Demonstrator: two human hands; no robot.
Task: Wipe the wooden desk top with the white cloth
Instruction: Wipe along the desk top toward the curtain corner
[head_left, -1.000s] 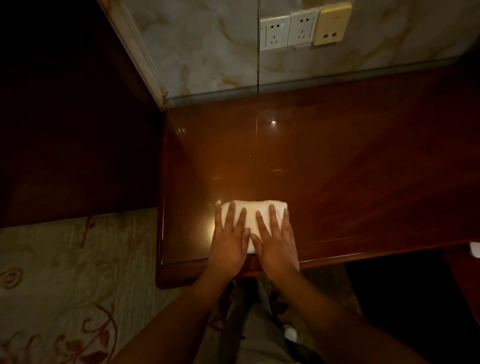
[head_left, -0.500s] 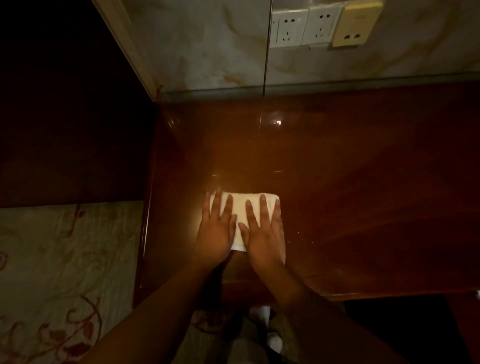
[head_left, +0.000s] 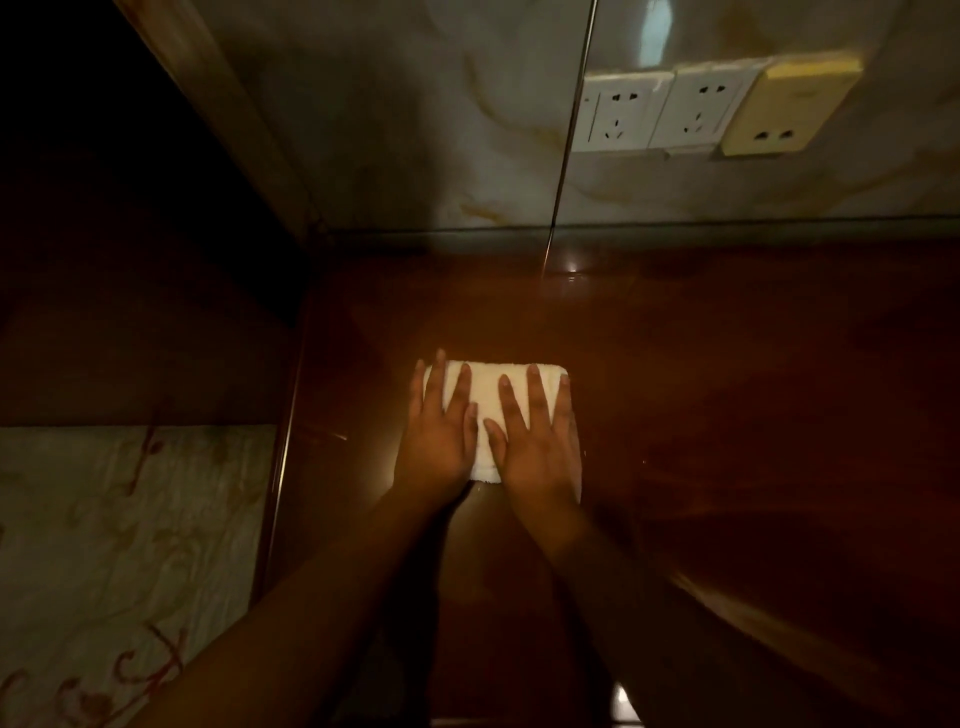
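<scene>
Both hands, the left hand (head_left: 435, 447) and the right hand (head_left: 535, 452), are pushing the white cloth (head_left: 485, 395) away from the worktop's (head_left: 727, 389) near edge, farther toward the marbled wall (head_left: 415, 130), with the forearms stretching out over the wood.

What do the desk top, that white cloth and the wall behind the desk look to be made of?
Desk top: reddish-brown wood, or a veneer, under glossy varnish; it mirrors a lamp glint.
White cloth: soft terry-like fabric, folded thick, with a fuzzy edge.
Wall: pale panels with yellowish veins, looking like polished marble or an imitation; a thin seam runs between them.
</scene>
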